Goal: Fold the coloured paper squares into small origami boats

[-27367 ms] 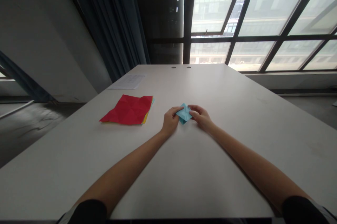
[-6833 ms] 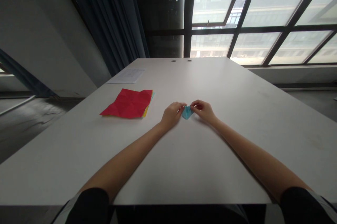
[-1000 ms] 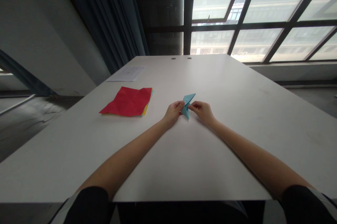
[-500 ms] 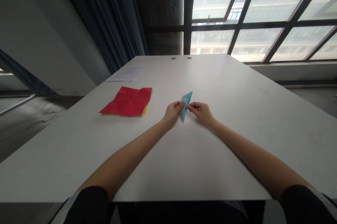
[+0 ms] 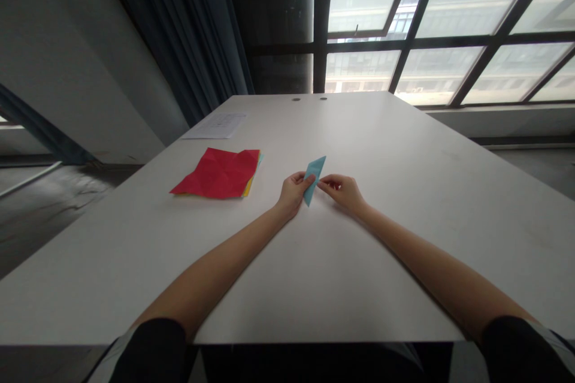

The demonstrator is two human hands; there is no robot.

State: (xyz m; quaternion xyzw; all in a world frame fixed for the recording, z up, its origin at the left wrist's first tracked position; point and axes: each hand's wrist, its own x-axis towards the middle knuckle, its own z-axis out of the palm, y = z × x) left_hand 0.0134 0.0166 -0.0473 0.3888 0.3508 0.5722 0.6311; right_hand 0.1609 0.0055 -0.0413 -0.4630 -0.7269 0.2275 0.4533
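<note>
A light blue piece of folded paper (image 5: 316, 169), long and slanted with pointed ends, is held up over the white table. My left hand (image 5: 294, 192) is closed around its left side, thumb pressed on the face toward me and the other fingers behind it. My right hand (image 5: 345, 192) pinches at the paper's right edge with thumb and forefinger, its remaining fingers curled. The paper's back side is hidden from me.
Left of my hands lies a stack of coloured paper, a creased red sheet (image 5: 220, 173) on top with yellow and pale green edges showing. Farther back, a printed white sheet (image 5: 216, 126) rests near the left edge of the white table (image 5: 323, 287). Windows stand beyond.
The folded paper has shifted slightly left and turned a little, so more of its flat face shows. My right fingertips have moved slightly along its edge.
</note>
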